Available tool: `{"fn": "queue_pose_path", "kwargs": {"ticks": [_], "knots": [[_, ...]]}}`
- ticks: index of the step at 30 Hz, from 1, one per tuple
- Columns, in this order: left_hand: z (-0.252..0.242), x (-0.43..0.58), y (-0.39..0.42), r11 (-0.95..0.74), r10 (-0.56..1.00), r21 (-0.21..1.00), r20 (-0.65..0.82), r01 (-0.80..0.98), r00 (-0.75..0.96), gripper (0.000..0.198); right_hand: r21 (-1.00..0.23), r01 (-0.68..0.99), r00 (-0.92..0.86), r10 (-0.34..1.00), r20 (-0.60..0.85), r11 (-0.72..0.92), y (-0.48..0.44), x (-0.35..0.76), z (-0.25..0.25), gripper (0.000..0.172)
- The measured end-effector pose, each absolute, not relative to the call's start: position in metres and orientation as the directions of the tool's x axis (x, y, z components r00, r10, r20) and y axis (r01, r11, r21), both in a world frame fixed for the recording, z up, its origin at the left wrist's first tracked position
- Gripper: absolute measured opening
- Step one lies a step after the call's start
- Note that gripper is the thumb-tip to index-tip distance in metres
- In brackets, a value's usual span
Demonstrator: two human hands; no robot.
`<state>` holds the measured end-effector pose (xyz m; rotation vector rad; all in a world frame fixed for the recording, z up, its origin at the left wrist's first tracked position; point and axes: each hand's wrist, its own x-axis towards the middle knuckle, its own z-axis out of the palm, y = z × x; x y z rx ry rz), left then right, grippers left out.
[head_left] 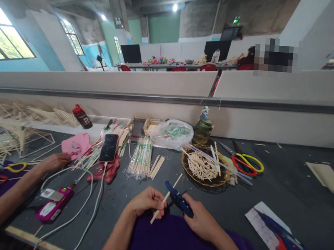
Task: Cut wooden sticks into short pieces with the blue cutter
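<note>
My left hand (150, 203) pinches a thin wooden stick (175, 182) that slants up to the right over the table's near edge. My right hand (201, 217) is wrapped round a dark blue hand tool (181, 201), which looks like pliers or cutters. The tool's head lies by the upper part of the stick; whether its jaws touch the wood I cannot tell. Beyond my hands are a yellow-rimmed wicker basket (184, 173) of short cut sticks (201, 166), some loose sticks (157, 167) and a plastic-wrapped bundle of chopsticks (141, 159).
Scissors (243, 166) with red and yellow handles lie right of the basket. A blue glue gun (284, 236) rests on paper at the right. Left are a phone (109, 148) on a white cable, a purple power strip (54, 204) and another person's arm (23, 185). A partition (100, 85) stands behind.
</note>
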<state>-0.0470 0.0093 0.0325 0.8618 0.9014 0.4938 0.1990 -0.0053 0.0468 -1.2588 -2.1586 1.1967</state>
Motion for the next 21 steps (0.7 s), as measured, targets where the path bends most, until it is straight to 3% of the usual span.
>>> {"fn": "queue_pose_path", "kwargs": {"ticks": [21], "knots": [[0.0357,-0.0453,0.0061,0.548,0.717,0.836,-0.464,-0.010,0.520,0.035,-0.840,0.472,-0.508,0.861,-0.012,0.267,-0.0056,0.1978,0.0413,0.021]]}}
